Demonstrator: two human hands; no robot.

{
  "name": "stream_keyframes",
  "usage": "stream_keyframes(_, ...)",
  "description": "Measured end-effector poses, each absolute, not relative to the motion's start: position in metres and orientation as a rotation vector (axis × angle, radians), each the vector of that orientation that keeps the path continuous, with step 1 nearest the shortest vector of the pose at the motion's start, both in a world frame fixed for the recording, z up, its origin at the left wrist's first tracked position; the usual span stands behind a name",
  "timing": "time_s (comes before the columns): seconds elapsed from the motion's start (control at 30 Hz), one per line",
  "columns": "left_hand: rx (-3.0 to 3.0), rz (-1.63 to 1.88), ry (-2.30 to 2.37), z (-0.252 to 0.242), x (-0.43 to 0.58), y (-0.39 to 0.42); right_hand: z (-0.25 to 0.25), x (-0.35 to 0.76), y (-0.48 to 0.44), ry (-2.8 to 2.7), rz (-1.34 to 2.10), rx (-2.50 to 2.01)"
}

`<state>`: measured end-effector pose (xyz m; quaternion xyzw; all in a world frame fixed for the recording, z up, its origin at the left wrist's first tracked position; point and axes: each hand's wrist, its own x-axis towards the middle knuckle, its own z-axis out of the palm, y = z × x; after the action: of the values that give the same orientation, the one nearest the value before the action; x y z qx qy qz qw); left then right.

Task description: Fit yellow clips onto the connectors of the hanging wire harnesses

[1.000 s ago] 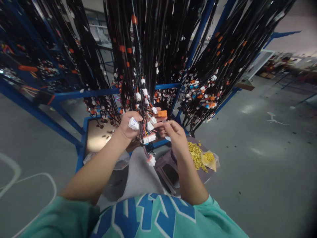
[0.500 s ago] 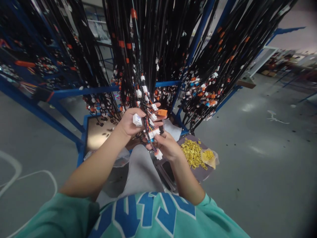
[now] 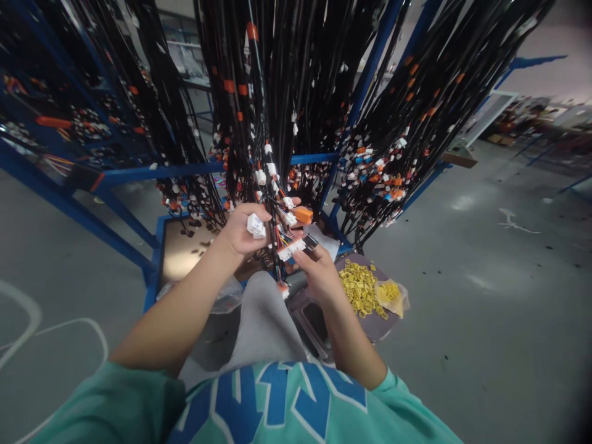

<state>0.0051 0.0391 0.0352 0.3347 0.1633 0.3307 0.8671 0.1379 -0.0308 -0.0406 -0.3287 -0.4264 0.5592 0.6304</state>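
Observation:
A black wiring harness (image 3: 261,126) hangs down in front of me, its lower end fanning into coloured wires with plugs. My left hand (image 3: 246,229) is closed around the wire bundle. A white square connector (image 3: 256,226) rests at its thumb, and an orange connector (image 3: 303,214) lies by its fingertips. My right hand (image 3: 317,268) pinches a wide white connector (image 3: 291,249) between thumb and fingers, with coloured wires running up from it. A dark plug (image 3: 309,242) sits by the right fingers. Below, another white and orange connector (image 3: 283,289) dangles loose.
Blue rack bars (image 3: 185,167) carry thick bundles of black harnesses (image 3: 296,74) behind and to both sides. At my right, a stool (image 3: 382,328) bears a heap of yellow plastic pieces (image 3: 358,287) and a bag (image 3: 392,295) of them. My knee (image 3: 263,308) is below my hands.
My right hand has shifted slightly up and right, with the wide white connector now turned and more exposed. The dangling connector has swung left and down, away from the right fingers.

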Motion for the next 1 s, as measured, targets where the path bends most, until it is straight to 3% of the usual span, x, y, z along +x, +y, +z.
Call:
stream_keyframes(0.37,0.613,0.781,0.447,0.036,0.014,0.040,-0.055,0.158,-0.022,-1.060,0.847,-0.936)
stream_keyframes(0.7,0.600,0.914,0.642,0.044,0.027,0.038,-0.095,0.270,-0.047,-0.705,0.315,-1.318)
stream_keyframes(1.0,0.624,0.980,0.774,0.044,0.055,0.044,-0.024,0.161,-0.024,-1.765,-0.357,-0.903)
